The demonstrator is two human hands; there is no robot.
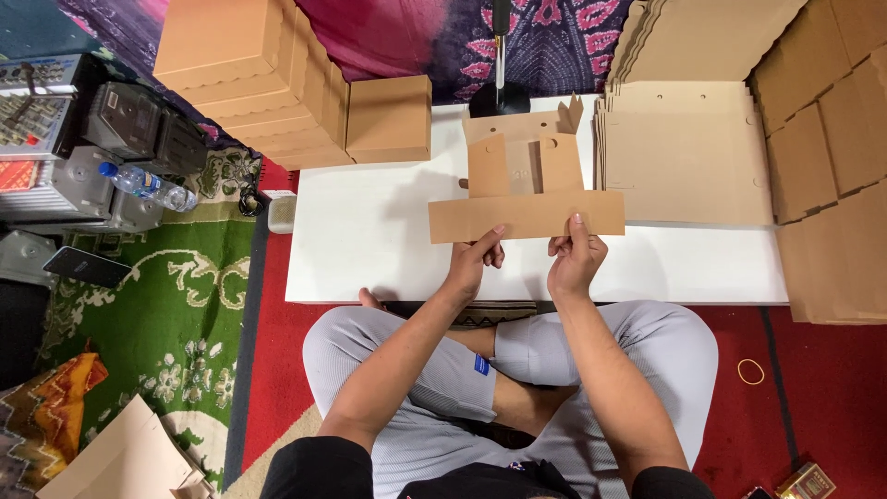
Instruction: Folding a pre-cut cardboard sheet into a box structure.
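Both hands, left hand (474, 261) and right hand (575, 257), pinch a flat brown cardboard blank (527, 189), flaps half-folded.

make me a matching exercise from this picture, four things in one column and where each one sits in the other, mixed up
Things:
1. flat cardboard box blank
2. plastic water bottle
3. yellow rubber band
4. stack of folded boxes

Places:
A. on the red floor, right of the person's knee
B. held over the white table by the left hand and right hand
C. lying at the far left beside grey equipment
D. top left, beyond the table's corner

Pairs: 1-B, 2-C, 3-A, 4-D
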